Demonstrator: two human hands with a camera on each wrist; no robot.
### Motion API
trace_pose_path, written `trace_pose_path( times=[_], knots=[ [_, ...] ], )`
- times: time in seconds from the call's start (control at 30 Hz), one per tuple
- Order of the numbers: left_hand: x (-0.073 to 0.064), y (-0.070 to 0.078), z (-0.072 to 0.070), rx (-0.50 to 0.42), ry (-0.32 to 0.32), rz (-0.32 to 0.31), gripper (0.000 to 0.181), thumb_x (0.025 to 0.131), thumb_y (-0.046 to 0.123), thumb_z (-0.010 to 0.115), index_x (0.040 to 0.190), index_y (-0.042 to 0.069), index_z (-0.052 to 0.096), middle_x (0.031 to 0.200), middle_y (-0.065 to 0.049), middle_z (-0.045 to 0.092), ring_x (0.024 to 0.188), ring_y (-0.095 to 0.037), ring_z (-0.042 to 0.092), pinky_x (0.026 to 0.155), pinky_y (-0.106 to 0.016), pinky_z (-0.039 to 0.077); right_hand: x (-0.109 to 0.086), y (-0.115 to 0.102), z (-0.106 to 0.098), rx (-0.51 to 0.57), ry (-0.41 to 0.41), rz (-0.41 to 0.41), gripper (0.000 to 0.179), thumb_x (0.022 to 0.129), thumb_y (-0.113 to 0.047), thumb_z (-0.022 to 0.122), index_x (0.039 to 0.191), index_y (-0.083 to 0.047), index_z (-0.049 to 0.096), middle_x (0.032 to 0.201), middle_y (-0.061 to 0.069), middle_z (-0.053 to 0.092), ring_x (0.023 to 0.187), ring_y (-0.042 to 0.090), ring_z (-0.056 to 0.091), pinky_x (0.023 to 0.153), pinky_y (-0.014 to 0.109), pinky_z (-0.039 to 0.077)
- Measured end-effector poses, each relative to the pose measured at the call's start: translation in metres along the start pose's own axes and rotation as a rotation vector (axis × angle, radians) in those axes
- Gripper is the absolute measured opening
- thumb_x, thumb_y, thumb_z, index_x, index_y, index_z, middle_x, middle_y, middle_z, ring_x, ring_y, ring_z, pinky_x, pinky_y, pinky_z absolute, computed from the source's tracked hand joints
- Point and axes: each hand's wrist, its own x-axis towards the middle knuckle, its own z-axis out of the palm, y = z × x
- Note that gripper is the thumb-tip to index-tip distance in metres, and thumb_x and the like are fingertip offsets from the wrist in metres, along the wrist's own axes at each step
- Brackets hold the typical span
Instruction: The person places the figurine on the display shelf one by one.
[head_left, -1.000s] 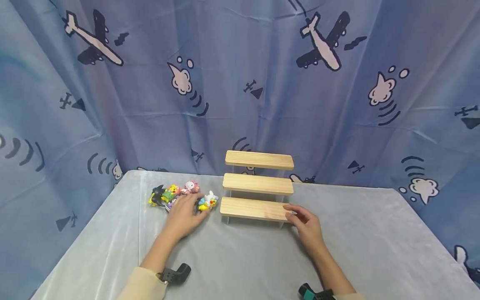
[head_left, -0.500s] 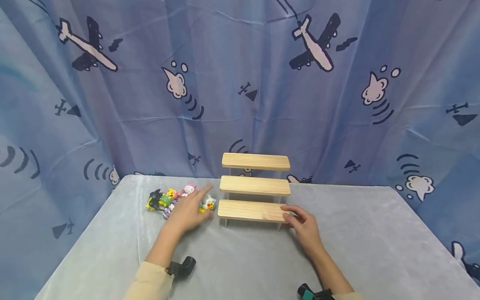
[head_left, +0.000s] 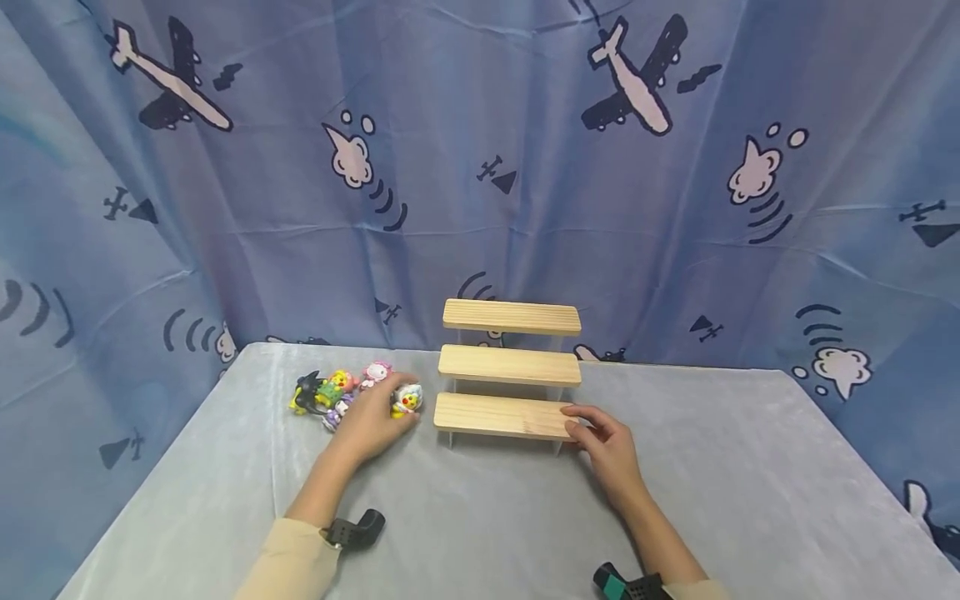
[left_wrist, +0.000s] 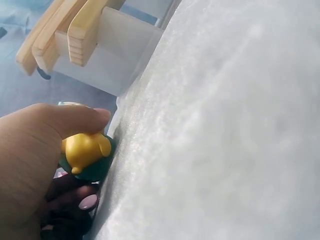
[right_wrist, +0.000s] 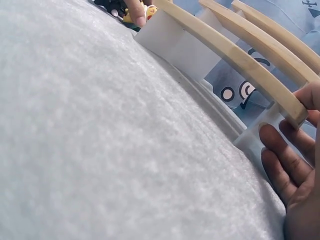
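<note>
My left hand [head_left: 370,423] is at the table's left, its thumb and fingers around a small yellow figurine [head_left: 407,401] with a white hood. In the left wrist view the thumb lies across this yellow figurine [left_wrist: 84,150], which has a green base; part of it is hidden. A three-step wooden display stand [head_left: 495,414] with pale translucent supports stands upright just right of it. With thumb and fingers, my right hand [head_left: 617,467] grips the right end of the lowest board [right_wrist: 250,62], other fingertips under it by the support.
Several other figurines lie bunched left of my left hand: a black one [head_left: 306,393], a green and yellow one [head_left: 335,387], a pink and white one [head_left: 375,374] and a purple one [head_left: 339,411]. A blue printed curtain [head_left: 450,167] hangs behind the grey cloth-covered table [head_left: 480,517].
My left hand has shifted slightly, its spread fingers closing around the yellow figurine, which sits a little farther left of the stand. The right hand keeps its grip on the lowest board.
</note>
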Motion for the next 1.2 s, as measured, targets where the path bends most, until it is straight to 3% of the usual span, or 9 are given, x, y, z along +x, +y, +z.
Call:
trace_pose_path(
  times=[0.1,0.3,0.57,0.77,0.97,1.03,1.2],
  knots=[
    [-0.001,-0.002,0.001,-0.023,0.021,-0.016,0.054,0.079,0.023,0.084,0.129,0.021,0.063,0.118,-0.005,0.073,0.103,-0.026,0.069,0.088,-0.046,0.055,0.000,0.000,0.001,0.001,0.001,0.001,0.024,0.098,-0.008,0.063,0.116,0.006,0.068,0.120,0.000,0.068,0.083,0.001,0.069,0.071,0.024,0.060],
    [-0.004,-0.003,0.003,-0.033,0.034,-0.025,0.054,0.078,0.027,0.086,0.126,0.023,0.064,0.116,-0.004,0.073,0.102,-0.026,0.069,0.088,-0.047,0.055,-0.002,0.000,0.000,0.002,0.002,0.002,0.023,0.098,-0.007,0.062,0.117,0.004,0.069,0.124,0.018,0.067,0.082,0.002,0.069,0.071,0.025,0.060],
    [-0.004,-0.003,0.002,-0.072,0.080,-0.049,0.055,0.078,0.024,0.085,0.128,0.017,0.061,0.110,-0.004,0.072,0.090,-0.020,0.064,0.077,-0.040,0.052,-0.002,-0.003,-0.001,-0.004,0.003,0.003,0.023,0.098,-0.007,0.062,0.118,0.003,0.069,0.125,0.018,0.067,0.083,0.001,0.069,0.072,0.024,0.060],
    [-0.005,-0.006,-0.002,-0.113,0.057,-0.040,0.055,0.079,0.022,0.085,0.127,0.016,0.061,0.105,-0.005,0.071,0.084,-0.019,0.061,0.075,-0.035,0.050,-0.001,-0.003,0.002,0.000,0.001,0.032,0.024,0.097,-0.005,0.063,0.118,0.004,0.068,0.126,0.020,0.066,0.083,0.001,0.068,0.072,0.023,0.060],
    [-0.008,-0.011,-0.010,-0.156,-0.006,0.039,0.054,0.082,0.016,0.082,0.132,0.014,0.062,0.128,-0.010,0.068,0.114,-0.028,0.064,0.099,-0.050,0.052,-0.001,-0.003,0.004,-0.027,-0.010,0.034,0.025,0.098,-0.010,0.063,0.119,0.002,0.069,0.128,0.020,0.066,0.088,-0.001,0.065,0.074,0.022,0.059],
    [-0.008,-0.012,-0.012,-0.154,-0.023,0.062,0.056,0.084,0.016,0.080,0.136,0.013,0.061,0.131,-0.011,0.066,0.111,-0.029,0.064,0.097,-0.050,0.052,-0.001,-0.003,0.003,-0.029,-0.004,0.043,0.024,0.098,-0.009,0.063,0.119,0.002,0.069,0.128,0.020,0.066,0.088,-0.001,0.065,0.073,0.022,0.059],
    [-0.006,-0.011,-0.017,-0.161,-0.044,0.065,0.053,0.083,0.015,0.081,0.134,0.013,0.064,0.122,-0.009,0.067,0.088,-0.016,0.056,0.080,-0.033,0.049,-0.002,-0.002,0.001,-0.026,0.003,0.042,0.024,0.098,-0.009,0.063,0.119,0.002,0.069,0.128,0.019,0.066,0.087,0.000,0.065,0.074,0.022,0.060]
  ],
)
